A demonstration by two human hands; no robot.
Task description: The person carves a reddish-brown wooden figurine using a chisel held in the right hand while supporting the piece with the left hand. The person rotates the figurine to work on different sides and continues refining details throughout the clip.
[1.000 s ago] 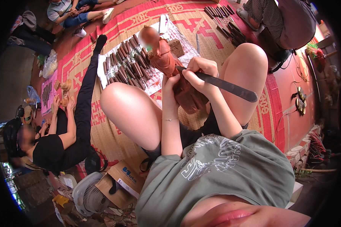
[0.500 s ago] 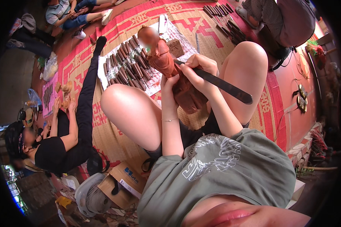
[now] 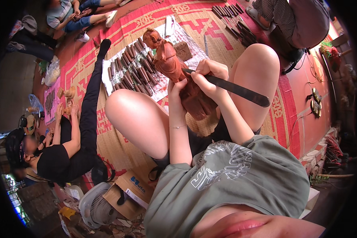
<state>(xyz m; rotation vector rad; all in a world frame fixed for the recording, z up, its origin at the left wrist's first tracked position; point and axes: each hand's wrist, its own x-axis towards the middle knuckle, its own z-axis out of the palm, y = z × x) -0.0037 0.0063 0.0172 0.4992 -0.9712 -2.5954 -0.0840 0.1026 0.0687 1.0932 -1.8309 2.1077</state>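
Okay, your left hand (image 3: 177, 92) clamps a smooth, reddish, blocky-based wooden figurine (image 3: 173, 64); your right hand (image 3: 214, 70) grips a flat, round-ended carving tool (image 3: 242, 91).

Bright light falls on the red-and-beige woven mat (image 3: 125, 152); the reddish-brown carved wooden figure (image 3: 170, 61) looks fairly sharp. Fisheye edges bend into black. Near the mat's left edge, a black-clad person (image 3: 53, 162) has a blurred face.

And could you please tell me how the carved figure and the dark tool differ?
The carved figure is reddish-brown, while the dark tool is near black. The carved figure is bulky and uneven; the dark tool is slim, long and flat. The left hand holds the carved figure; the right hand holds the dark tool. Both slant down toward the right of the picture.
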